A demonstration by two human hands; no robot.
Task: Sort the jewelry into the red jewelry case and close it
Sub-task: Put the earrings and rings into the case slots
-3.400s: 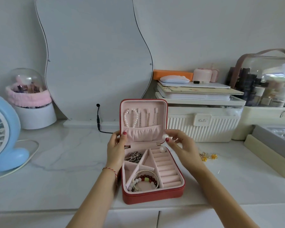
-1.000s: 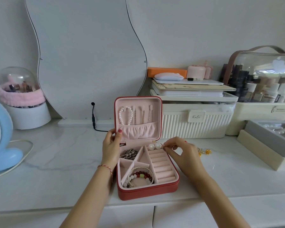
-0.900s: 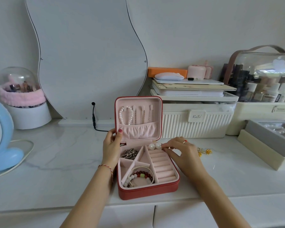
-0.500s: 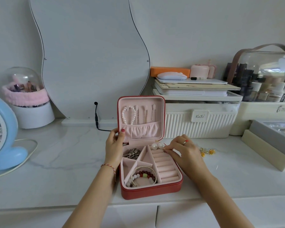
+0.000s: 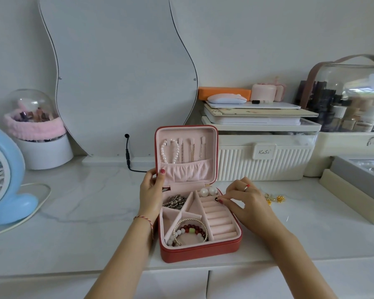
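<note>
The red jewelry case (image 5: 200, 252) stands open on the white counter, its pink lid (image 5: 212, 134) upright. My left hand (image 5: 151, 188) grips the lid's lower left edge. Two pearl earrings (image 5: 208, 191) sit at the far end of the ring rolls (image 5: 219, 221). My right hand (image 5: 246, 201) pinches a small dark ring (image 5: 216, 199) against the upper ring rolls. A silver chain (image 5: 175, 201) and beaded bracelets (image 5: 190, 233) lie in the left compartments. A pearl bracelet (image 5: 170, 148) and thin chains hang in the lid. Gold earrings (image 5: 275, 199) lie on the counter to the right.
A wavy mirror (image 5: 117, 72) leans on the wall behind the case, with a black cable (image 5: 127, 154) at its foot. A blue fan (image 5: 4, 175) stands left. White storage boxes (image 5: 261, 156) and a grey tray (image 5: 358, 175) stand right. The counter's front edge runs just below the case.
My right hand has let go of the pearl earrings, which now rest at the top of the ring rolls. It moved slightly nearer and now pinches a small dark ring.
</note>
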